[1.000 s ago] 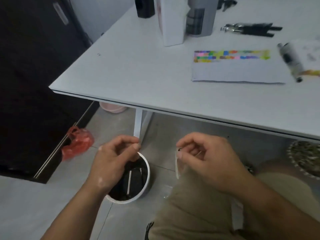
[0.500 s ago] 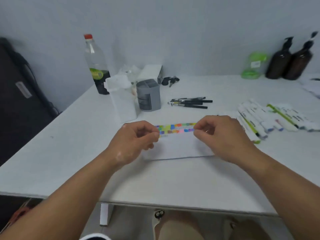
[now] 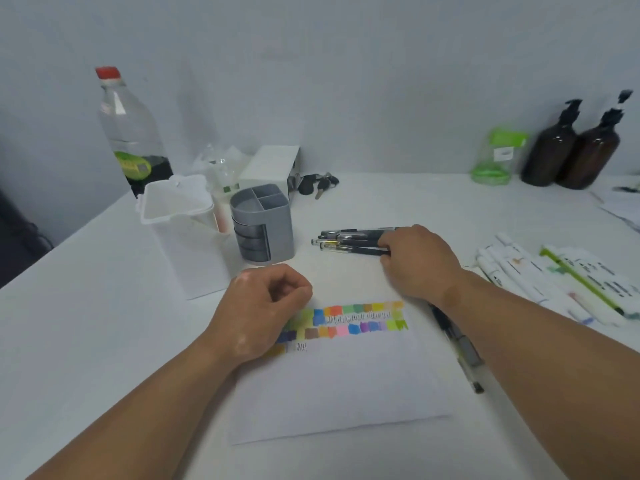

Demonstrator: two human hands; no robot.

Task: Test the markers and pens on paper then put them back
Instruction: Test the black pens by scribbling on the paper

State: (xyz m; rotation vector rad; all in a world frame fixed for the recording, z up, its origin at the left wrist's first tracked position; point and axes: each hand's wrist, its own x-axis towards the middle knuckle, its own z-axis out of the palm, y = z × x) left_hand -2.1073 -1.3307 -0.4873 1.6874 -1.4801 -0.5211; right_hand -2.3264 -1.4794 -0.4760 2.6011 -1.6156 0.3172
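Note:
A white paper sheet (image 3: 346, 386) lies on the table, with rows of colour swatches and black scribbles (image 3: 353, 322) across its top. My left hand (image 3: 259, 310) rests on the sheet's left edge, fingers curled into a loose fist with nothing visible in it. My right hand (image 3: 415, 261) is at the right end of a pile of black pens (image 3: 346, 240), thumb and fingers closed around one pen's end. One more pen (image 3: 460, 344) lies partly hidden under my right forearm. White markers (image 3: 554, 278) lie in a heap at the right.
A grey pen holder (image 3: 261, 223) and a white lidded container (image 3: 176, 209) stand behind my left hand. Further back are a plastic bottle (image 3: 130, 133), a white box (image 3: 270, 164) and keys (image 3: 317, 183). A green container (image 3: 497, 155) and two brown pump bottles (image 3: 571, 147) stand at the back right.
My view rose from a bin under the table up to the tabletop. My right hand moved from the paper to the black pens. My left hand stayed at the sheet's left edge.

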